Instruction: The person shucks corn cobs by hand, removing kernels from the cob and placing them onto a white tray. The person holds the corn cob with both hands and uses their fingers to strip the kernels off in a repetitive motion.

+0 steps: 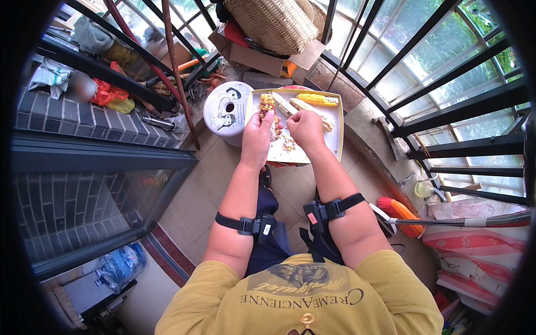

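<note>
My left hand [257, 136] is closed around a dried corn cob [267, 104] with yellow and dark red kernels; part of its lower end is bare. My right hand [307, 127] is just right of that cob with its fingers curled; whether kernels are inside cannot be seen. Below both hands lies a shallow white tray [339, 144] with a yellow rim. In it are a yellow corn cob [317, 99], a pale, mostly bare cob [284, 104] and another pale cob [327, 123] partly behind my right hand. Loose kernels [289, 143] lie between the hands.
A round white stool [228, 109] with a central hole stands against the tray's left side. Beyond the tray are an open cardboard box [256, 60] and a woven basket [274, 25]. Black metal railings curve around. An orange and red brush [402, 215] lies at right, a glass door at left.
</note>
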### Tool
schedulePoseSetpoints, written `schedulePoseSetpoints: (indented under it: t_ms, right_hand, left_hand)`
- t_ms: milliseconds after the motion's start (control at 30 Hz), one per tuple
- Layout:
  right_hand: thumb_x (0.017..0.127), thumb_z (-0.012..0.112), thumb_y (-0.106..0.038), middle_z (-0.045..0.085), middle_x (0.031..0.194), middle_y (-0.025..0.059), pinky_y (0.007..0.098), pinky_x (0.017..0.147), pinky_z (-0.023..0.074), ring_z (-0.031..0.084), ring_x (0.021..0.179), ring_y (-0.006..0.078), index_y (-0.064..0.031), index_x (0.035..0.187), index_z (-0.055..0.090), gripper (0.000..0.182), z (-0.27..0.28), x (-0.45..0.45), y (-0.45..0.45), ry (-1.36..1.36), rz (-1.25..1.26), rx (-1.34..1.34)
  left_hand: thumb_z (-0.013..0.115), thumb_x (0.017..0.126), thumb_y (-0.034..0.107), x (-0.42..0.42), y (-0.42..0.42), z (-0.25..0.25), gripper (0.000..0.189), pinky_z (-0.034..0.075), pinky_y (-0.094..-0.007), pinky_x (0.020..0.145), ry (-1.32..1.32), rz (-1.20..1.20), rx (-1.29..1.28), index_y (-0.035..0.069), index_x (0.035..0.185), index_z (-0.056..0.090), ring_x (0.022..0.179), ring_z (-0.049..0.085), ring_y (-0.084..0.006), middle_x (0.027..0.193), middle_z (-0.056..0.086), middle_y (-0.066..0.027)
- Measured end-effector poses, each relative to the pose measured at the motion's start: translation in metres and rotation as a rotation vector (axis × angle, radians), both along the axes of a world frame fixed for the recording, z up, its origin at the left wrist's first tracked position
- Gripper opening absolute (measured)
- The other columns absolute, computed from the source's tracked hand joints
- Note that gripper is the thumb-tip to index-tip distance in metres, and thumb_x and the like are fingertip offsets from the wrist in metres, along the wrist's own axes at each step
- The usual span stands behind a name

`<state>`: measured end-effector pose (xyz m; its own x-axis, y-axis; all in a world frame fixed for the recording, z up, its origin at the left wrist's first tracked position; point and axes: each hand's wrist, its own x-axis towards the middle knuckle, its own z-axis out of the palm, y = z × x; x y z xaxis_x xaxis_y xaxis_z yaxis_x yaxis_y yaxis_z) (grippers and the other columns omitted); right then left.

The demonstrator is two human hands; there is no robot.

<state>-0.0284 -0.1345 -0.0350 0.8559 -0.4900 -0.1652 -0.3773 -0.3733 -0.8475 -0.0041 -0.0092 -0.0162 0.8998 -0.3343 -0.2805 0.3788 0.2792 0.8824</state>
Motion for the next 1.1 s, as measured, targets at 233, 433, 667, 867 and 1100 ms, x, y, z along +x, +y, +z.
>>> schedulePoseSetpoints:
  t_ms: [233, 433, 667, 867, 1100]
  right_hand:
    - [0.076, 0.065, -0.012, 0.065, 0.065, 0.0148, 0.0316, 0.056, 0.0497, 0.063, 0.056, 0.0193, 0.0, 0.075, 0.068, 0.012, -0.002, 0.0, -0.002, -0.091, 0.037, -0.082]
    - [0.08, 0.062, -0.005, 0.065, 0.065, 0.0091, 0.0267, 0.052, 0.0489, 0.062, 0.056, 0.0134, 0.0043, 0.078, 0.065, 0.011, 0.018, -0.001, 0.008, -0.284, 0.007, 0.344]
    - [0.081, 0.063, -0.007, 0.064, 0.066, 0.0077, 0.0234, 0.051, 0.047, 0.058, 0.054, 0.0096, 0.0045, 0.082, 0.066, 0.012, 0.023, -0.003, 0.009, -0.306, 0.09, 0.347]
    - [0.081, 0.066, -0.01, 0.064, 0.07, 0.0069, 0.022, 0.051, 0.0471, 0.057, 0.057, 0.0089, 0.0058, 0.086, 0.064, 0.016, 0.015, -0.001, 0.006, -0.237, 0.139, 0.391]
    - [0.078, 0.072, -0.011, 0.064, 0.071, 0.0084, 0.0225, 0.05, 0.0478, 0.057, 0.055, 0.0101, 0.0053, 0.083, 0.063, 0.019, 0.008, 0.002, 0.005, -0.144, 0.117, 0.441]
  left_hand:
    - [0.048, 0.094, 0.014, 0.0, 0.0, -0.002, 0.019, 0.05, -0.0246, 0.072, -0.069, -0.039, 0.039, 0.0, 0.108, 0.05, 0.079, 0.058, -0.0105, 0.092, 0.058, -0.0057]
    - [0.046, 0.094, 0.01, 0.0, 0.002, -0.001, 0.025, 0.048, -0.024, 0.077, -0.148, -0.077, 0.107, -0.002, 0.116, 0.047, 0.087, 0.057, -0.0097, 0.102, 0.058, -0.0062]
    - [0.047, 0.093, 0.009, 0.002, 0.001, -0.005, 0.028, 0.046, -0.0231, 0.081, -0.257, -0.089, 0.23, -0.003, 0.119, 0.045, 0.092, 0.055, -0.0086, 0.105, 0.057, -0.0067]
    - [0.049, 0.091, 0.009, -0.001, -0.004, 0.003, 0.033, 0.047, -0.0257, 0.075, -0.333, -0.083, 0.349, -0.007, 0.119, 0.045, 0.085, 0.057, -0.0106, 0.097, 0.06, -0.009]
    - [0.049, 0.09, 0.007, 0.003, 0.001, -0.019, 0.039, 0.047, -0.0241, 0.075, -0.42, -0.149, 0.456, -0.006, 0.126, 0.04, 0.087, 0.057, -0.0103, 0.099, 0.058, -0.0092]
